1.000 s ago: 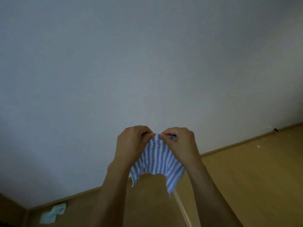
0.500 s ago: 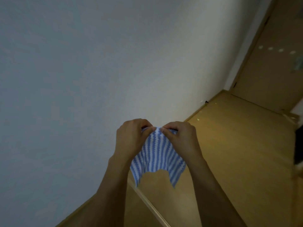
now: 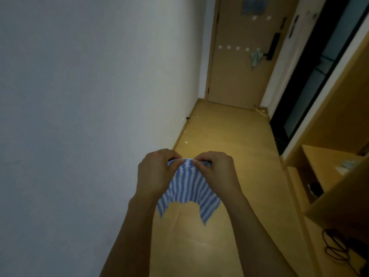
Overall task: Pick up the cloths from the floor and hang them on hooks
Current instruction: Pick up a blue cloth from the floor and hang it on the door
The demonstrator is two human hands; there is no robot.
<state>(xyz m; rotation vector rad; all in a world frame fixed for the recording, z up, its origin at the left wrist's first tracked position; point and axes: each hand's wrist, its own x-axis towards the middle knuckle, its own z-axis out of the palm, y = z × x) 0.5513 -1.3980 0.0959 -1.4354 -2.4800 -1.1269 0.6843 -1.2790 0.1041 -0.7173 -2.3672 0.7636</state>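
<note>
Above wooden floor (image 3: pixel 229 136), hands pinching striped cloth (image 3: pixel 187 188), white wall (image 3: pixel 89 96)

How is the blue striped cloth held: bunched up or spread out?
Partly spread. Left hand and right hand pinch the blue striped cloth at its top edge, close together; below, it fans out and hangs free above the floor.

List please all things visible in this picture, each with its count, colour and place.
striped cloth: 1, blue and white, held up in the foreground
hanging cloth: 1, pale green-grey, on the door near the handle
round hooks: 4 bare, white, in a row across the door
door: 1, light wood, far end of the hall
door handle: 1, black, right side of the door
wall: 1, white, on the left
floor: wood, tan
cable: dark, bottom right
hands: 2; left hand and right hand pinch the striped cloth's top edge
</note>
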